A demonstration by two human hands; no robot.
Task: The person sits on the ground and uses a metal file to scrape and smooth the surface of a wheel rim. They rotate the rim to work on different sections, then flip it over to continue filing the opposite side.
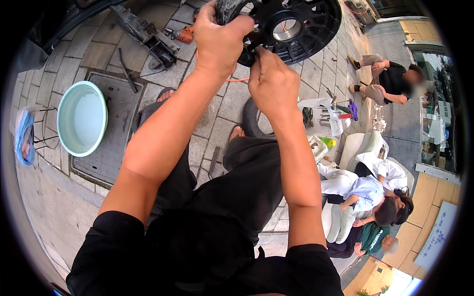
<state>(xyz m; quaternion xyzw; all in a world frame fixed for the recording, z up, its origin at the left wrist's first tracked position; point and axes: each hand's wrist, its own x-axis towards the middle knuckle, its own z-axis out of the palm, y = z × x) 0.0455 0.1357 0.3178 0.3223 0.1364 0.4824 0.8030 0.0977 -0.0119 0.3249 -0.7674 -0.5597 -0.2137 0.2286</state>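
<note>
A black spoked wheel rim (pixel 312 42) stands upright before me at the top of the view, cut off by the upper edge. My left hand (pixel 220 42) is wrapped round its left edge, with the thumb lying toward the spokes. At the rim's lower left, my right hand (pixel 274 81) is closed, its fingertips pressed in close to the spokes. Whatever those fingertips pinch is hidden. Behind the rim and my wrists runs an orange hose (pixel 240 79). A black tyre (pixel 251 118) lies on the paving below my right forearm.
Left stand a pale green basin (pixel 63 118) on a dark cover plate (pixel 121 123) and a bar (pixel 127 71). A floor jack (pixel 155 47) and an orange tool (pixel 186 34) lie ahead. At right are tools on a white sheet (pixel 335 123) and several seated people (pixel 368 190).
</note>
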